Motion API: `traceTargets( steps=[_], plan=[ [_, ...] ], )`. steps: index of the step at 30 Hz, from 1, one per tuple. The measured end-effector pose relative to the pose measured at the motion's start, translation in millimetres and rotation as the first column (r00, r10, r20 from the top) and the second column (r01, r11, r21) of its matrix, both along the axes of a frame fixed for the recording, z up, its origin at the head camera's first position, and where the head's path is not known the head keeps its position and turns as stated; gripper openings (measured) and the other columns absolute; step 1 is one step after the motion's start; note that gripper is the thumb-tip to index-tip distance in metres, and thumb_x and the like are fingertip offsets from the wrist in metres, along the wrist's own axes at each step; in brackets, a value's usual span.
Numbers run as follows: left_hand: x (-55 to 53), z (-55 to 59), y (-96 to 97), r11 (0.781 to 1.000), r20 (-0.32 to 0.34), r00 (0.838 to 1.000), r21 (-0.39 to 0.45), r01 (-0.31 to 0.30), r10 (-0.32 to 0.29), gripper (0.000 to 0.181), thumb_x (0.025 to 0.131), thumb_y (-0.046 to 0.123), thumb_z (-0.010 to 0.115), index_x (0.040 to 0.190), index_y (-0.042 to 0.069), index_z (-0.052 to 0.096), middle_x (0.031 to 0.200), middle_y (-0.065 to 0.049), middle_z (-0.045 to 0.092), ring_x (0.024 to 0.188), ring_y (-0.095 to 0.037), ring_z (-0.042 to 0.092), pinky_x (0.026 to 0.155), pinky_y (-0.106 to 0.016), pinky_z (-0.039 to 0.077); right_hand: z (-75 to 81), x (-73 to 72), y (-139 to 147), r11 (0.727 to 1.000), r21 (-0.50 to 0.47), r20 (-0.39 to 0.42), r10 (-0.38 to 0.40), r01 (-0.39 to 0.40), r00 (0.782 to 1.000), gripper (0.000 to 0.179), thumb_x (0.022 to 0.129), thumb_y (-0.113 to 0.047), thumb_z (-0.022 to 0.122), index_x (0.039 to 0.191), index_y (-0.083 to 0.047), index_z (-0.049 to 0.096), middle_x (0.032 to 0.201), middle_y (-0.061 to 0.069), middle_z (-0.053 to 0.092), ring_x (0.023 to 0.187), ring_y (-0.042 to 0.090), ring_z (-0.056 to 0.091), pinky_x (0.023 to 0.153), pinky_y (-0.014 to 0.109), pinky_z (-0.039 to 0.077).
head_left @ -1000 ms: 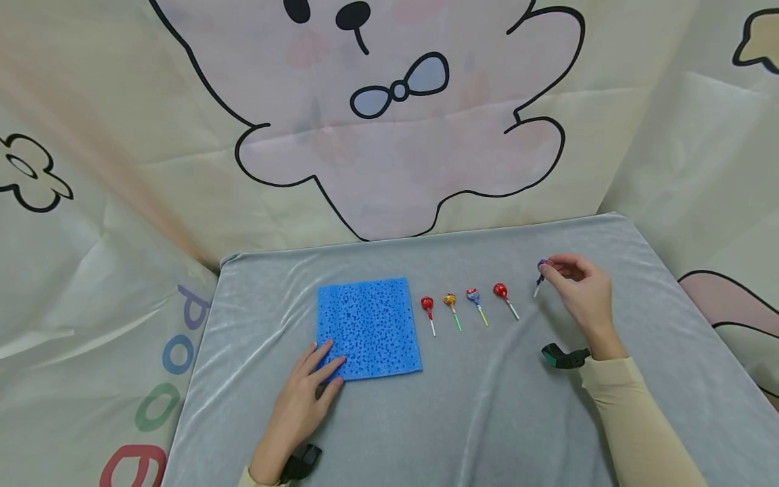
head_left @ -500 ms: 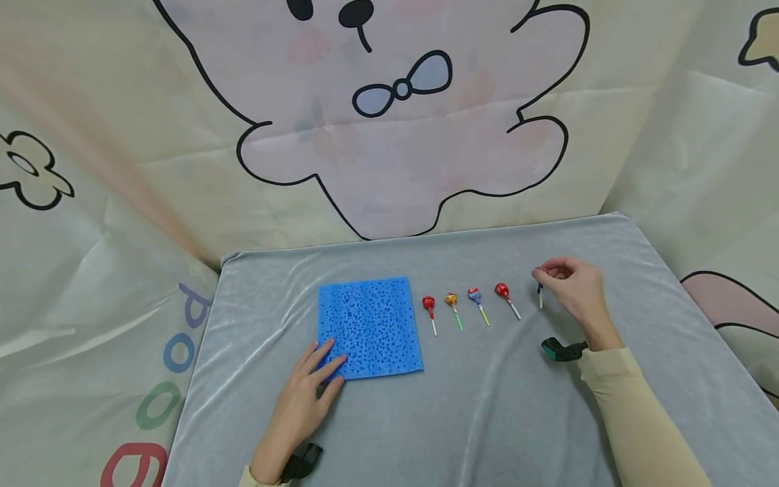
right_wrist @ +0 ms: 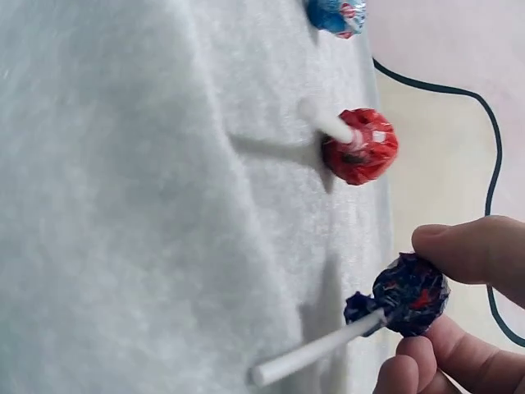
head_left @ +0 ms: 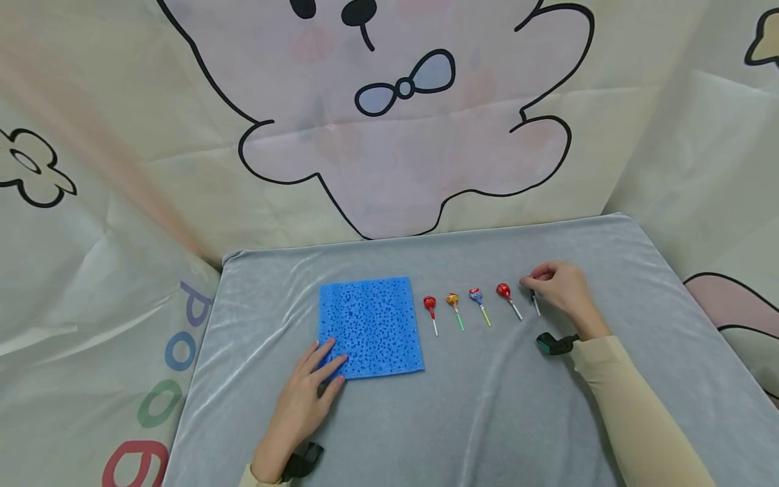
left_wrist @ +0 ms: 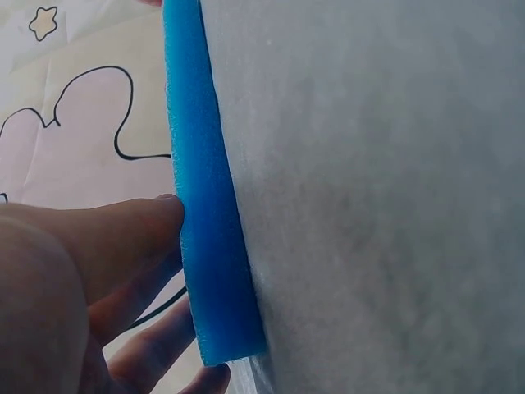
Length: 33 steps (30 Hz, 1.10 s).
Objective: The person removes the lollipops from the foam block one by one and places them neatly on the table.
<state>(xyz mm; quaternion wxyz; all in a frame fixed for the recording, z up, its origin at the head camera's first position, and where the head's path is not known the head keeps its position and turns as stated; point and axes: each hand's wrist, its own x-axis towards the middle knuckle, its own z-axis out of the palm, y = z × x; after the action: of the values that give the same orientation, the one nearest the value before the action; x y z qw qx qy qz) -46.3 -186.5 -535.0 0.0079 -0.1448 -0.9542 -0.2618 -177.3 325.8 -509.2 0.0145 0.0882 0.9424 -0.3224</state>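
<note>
Between thumb and fingers, my right hand (head_left: 562, 291) pinches a dark blue lollipop (right_wrist: 410, 295) by its wrapped head, the white stick pointing away from the palm. To its left lies a red lollipop (head_left: 503, 291) with a white stick; the right wrist view shows this red lollipop (right_wrist: 361, 148) close by. Further left in the row are a blue one (head_left: 476, 295), an orange one (head_left: 452, 299) and another red lollipop (head_left: 430, 304). My left hand (head_left: 301, 396) rests with spread fingers on the near left corner of a blue speckled foam sheet (head_left: 371, 328).
A grey velvety cloth (head_left: 426, 426) covers the table, whose back edge meets a printed curtain (head_left: 402, 155). Similar fabric hangs at both sides. Each wrist wears a black camera, such as the right wrist camera (head_left: 555, 343).
My right hand has moved left and slightly nearer with the dark blue lollipop, toward the end of the row. The left hand stays on the foam sheet.
</note>
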Motion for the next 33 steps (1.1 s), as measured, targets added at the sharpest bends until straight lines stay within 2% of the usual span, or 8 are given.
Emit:
traceTargets(
  steps=[6,15,20,25,27,29,33],
  plan=[
    [1.0,0.3,-0.8,1.0,-0.003,1.0,-0.003,0.0,0.0,0.04,0.098,0.023,0.076,0.137,0.017,0.071,0.162,-0.006,0.048,0.153,-0.041,0.036,0.113,-0.064,0.043,-8.0,-2.9,-3,1.0,0.003,0.042,0.02,-0.02,0.999,0.036,0.092,-0.036,0.078,0.097,-0.001,0.072,0.08,0.009,0.067,0.076,0.023,0.055,0.064,0.03,0.043],
    [2.4,-0.2,-2.6,1.0,-0.018,1.0,-0.01,-0.006,0.005,0.04,0.097,0.022,0.076,0.136,0.017,0.071,0.161,-0.009,0.049,0.152,-0.042,0.037,0.112,-0.064,0.045,-7.3,-2.7,-8,1.0,-0.016,0.02,0.025,-0.025,0.999,0.039,0.091,-0.037,0.08,0.099,0.0,0.072,0.082,0.009,0.067,0.077,0.022,0.055,0.064,0.03,0.043],
    [2.4,0.6,-3.4,1.0,-0.052,0.999,-0.03,-0.007,0.005,0.039,0.096,0.021,0.078,0.134,0.016,0.073,0.16,-0.011,0.05,0.151,-0.043,0.039,0.113,-0.064,0.045,-5.3,1.6,-10,1.0,-0.029,-0.029,-0.003,0.002,1.0,0.045,0.095,-0.043,0.075,0.107,0.0,0.071,0.091,0.013,0.068,0.082,0.024,0.057,0.067,0.03,0.045],
    [1.2,1.1,-3.5,0.999,-0.093,0.996,-0.051,-0.003,-0.002,0.04,0.094,0.021,0.079,0.133,0.014,0.073,0.158,-0.014,0.051,0.149,-0.046,0.041,0.113,-0.065,0.043,1.7,11.0,-16,0.999,-0.045,-0.138,-0.017,0.01,0.99,0.047,0.102,-0.043,0.064,0.12,0.0,0.069,0.1,0.016,0.067,0.089,0.025,0.057,0.067,0.021,0.044],
    [-0.1,2.3,-3.0,0.999,-0.128,0.992,-0.046,0.003,-0.009,0.04,0.093,0.021,0.08,0.132,0.012,0.073,0.157,-0.016,0.052,0.148,-0.047,0.042,0.113,-0.066,0.042,6.6,17.4,-21,0.999,-0.039,-0.204,0.01,-0.019,0.979,0.045,0.102,-0.039,0.064,0.123,0.001,0.069,0.103,0.018,0.069,0.092,0.027,0.06,0.07,0.023,0.046],
    [-2.7,5.8,-1.8,0.999,-0.177,0.984,-0.037,0.011,-0.017,0.042,0.092,0.02,0.081,0.132,0.009,0.073,0.155,-0.019,0.053,0.146,-0.048,0.043,0.113,-0.067,0.042,9.9,25.3,-27,0.998,-0.009,-0.274,0.055,-0.06,0.96,0.042,0.101,-0.033,0.068,0.124,0.002,0.069,0.106,0.02,0.07,0.095,0.032,0.063,0.074,0.03,0.05],
    [-12.1,19.0,4.3,0.998,-0.273,0.961,-0.056,0.022,-0.036,0.05,0.092,0.026,0.08,0.138,0.009,0.068,0.157,-0.02,0.05,0.146,-0.049,0.042,0.112,-0.074,0.037,12.7,42.9,-44,0.985,0.121,-0.428,0.162,-0.121,0.889,0.042,0.09,-0.024,0.079,0.12,0.004,0.071,0.111,0.025,0.071,0.101,0.044,0.064,0.085,0.057,0.05]
  ],
)
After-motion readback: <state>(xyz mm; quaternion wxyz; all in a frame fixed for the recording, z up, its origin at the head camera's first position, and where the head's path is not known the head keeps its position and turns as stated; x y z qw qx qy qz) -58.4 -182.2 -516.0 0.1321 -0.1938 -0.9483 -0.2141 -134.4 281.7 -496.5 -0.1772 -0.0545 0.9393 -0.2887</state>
